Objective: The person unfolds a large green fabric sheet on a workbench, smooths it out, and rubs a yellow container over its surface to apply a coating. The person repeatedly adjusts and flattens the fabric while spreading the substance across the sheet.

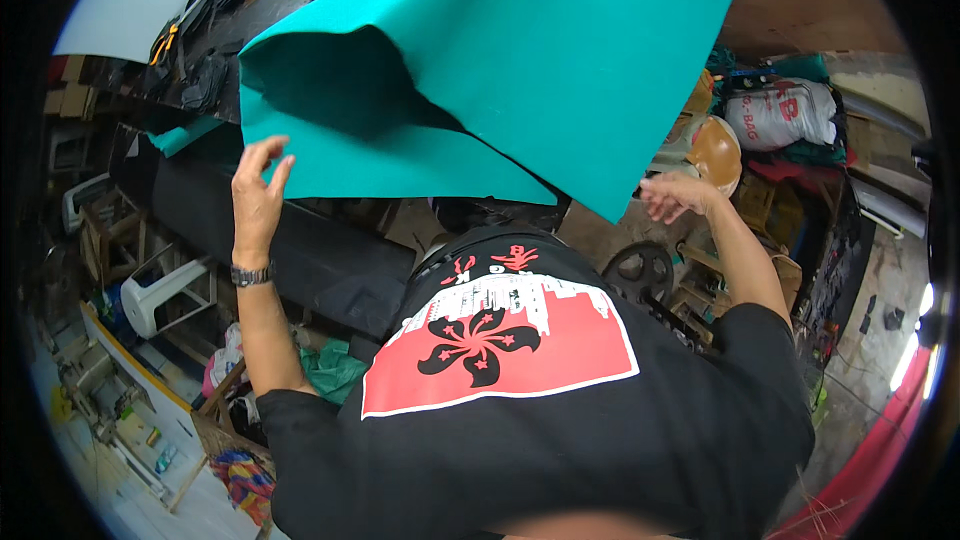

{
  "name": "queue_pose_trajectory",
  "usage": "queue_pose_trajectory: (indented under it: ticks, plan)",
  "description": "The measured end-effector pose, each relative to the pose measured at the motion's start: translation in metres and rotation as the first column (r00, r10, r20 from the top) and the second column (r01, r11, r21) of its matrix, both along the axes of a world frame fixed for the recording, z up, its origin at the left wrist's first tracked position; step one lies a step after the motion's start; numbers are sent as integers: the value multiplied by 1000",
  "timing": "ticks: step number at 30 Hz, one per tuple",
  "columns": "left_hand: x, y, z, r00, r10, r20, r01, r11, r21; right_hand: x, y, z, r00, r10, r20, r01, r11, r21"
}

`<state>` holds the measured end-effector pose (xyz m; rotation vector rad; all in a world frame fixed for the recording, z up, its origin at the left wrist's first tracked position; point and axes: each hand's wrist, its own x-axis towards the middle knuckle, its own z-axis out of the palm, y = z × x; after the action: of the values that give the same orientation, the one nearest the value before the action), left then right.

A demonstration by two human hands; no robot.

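A large teal sheet of flexible material (480, 70) spreads over the dark bench (230, 20); the left hand (258, 190) touches its eight-o'clock edge, and the right hand (680, 195) is open near its four-o'clock corner.

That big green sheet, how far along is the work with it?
The teal sheet is already spread over the dark workbench, one edge curled up in a fold. The left hand touches its near edge with open fingers; the right hand hovers open beside its corner. The fold is not yet flattened.

Teal sheet (500, 60), large, smooth, flexible. Left part curls into a loose fold. Near edge overhangs the dark worktable (250, 230).
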<state>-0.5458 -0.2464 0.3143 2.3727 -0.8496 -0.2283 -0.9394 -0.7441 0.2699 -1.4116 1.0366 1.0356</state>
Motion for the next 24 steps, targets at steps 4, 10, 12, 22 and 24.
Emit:
queue_pose_trajectory:
  ticks: [4,10,12,22,24]
  plan:
    - [26,-65,-15,909,-24,415,67,994,-89,13,-10,-9,930,-279,239,247,957,154]
    - [57,-112,-36,871,20,491,29,995,-91,46,1,-29,876,-290,385,321,947,-17]
    - [66,-110,-41,816,66,575,-21,996,-85,46,5,-33,843,-329,426,382,923,-44]
    - [101,-111,-39,903,-88,420,80,996,35,49,7,-32,597,-539,595,612,785,98]
    - [91,-113,-38,924,-85,373,121,990,-73,55,7,-24,567,-544,618,632,769,98]
